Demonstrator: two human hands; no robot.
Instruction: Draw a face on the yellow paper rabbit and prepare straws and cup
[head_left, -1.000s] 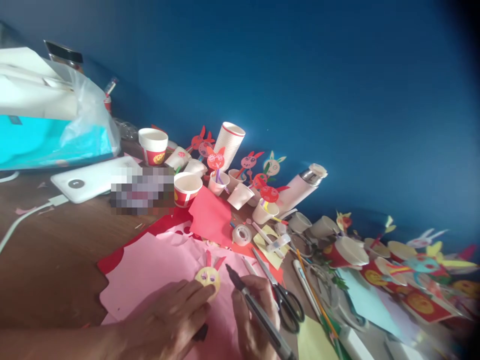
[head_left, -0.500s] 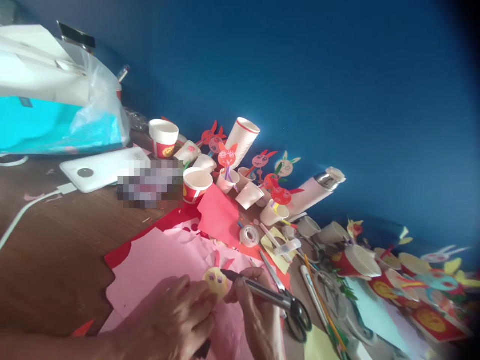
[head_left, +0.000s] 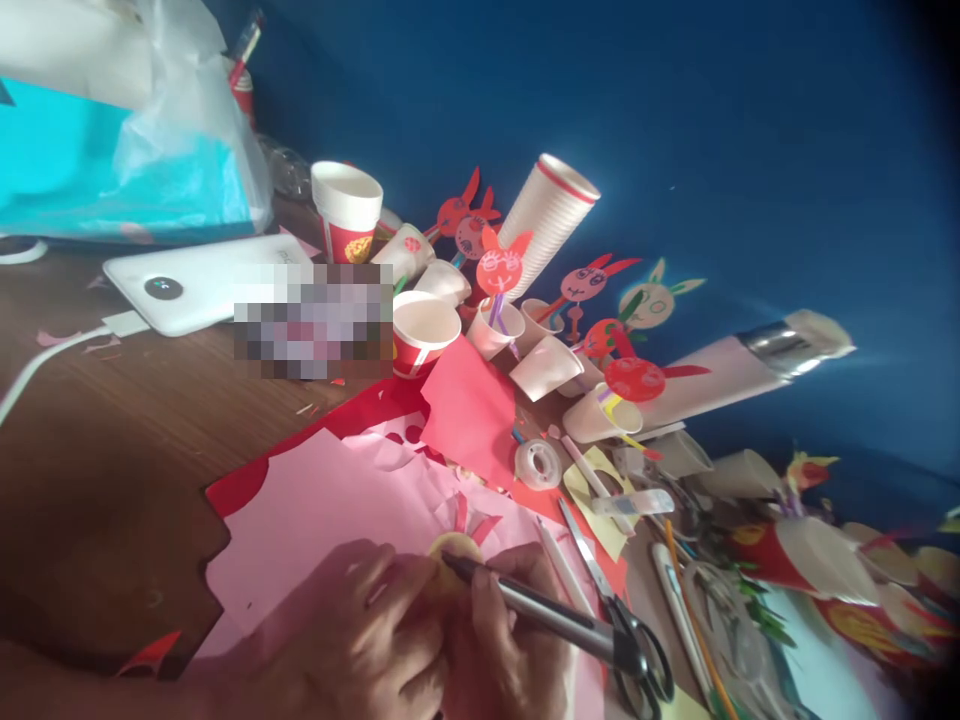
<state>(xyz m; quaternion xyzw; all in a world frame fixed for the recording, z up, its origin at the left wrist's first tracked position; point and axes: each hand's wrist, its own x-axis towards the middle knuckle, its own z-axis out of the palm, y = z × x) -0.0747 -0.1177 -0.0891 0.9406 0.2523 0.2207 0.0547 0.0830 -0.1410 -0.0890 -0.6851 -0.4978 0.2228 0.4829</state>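
A small round yellow paper rabbit face (head_left: 456, 546) with two pink ears lies low in the middle, over sheets of pink paper (head_left: 307, 515). My left hand (head_left: 367, 630) is closed on its left edge and covers part of it. In my right hand (head_left: 517, 625) is a dark marker pen (head_left: 559, 610), gripped near its tip, which points at the face and seems to touch it. The fingers and shade hide most of the drawn features. Just right of my right hand lie black-handled scissors (head_left: 589, 555), with blades pointing away from me.
Behind the paper stand paper cups (head_left: 426, 330) with red rabbit faces on sticks, a stack of cups (head_left: 551, 215) and a leaning flask (head_left: 720, 365). A tape roll (head_left: 538, 465) lies by the red paper (head_left: 472, 400). A white power bank (head_left: 206, 280) with its cable is at left.
The view has shifted and come closer, so the cups and flask look larger. My hands stay at the rabbit face, which is now more covered and shaded.
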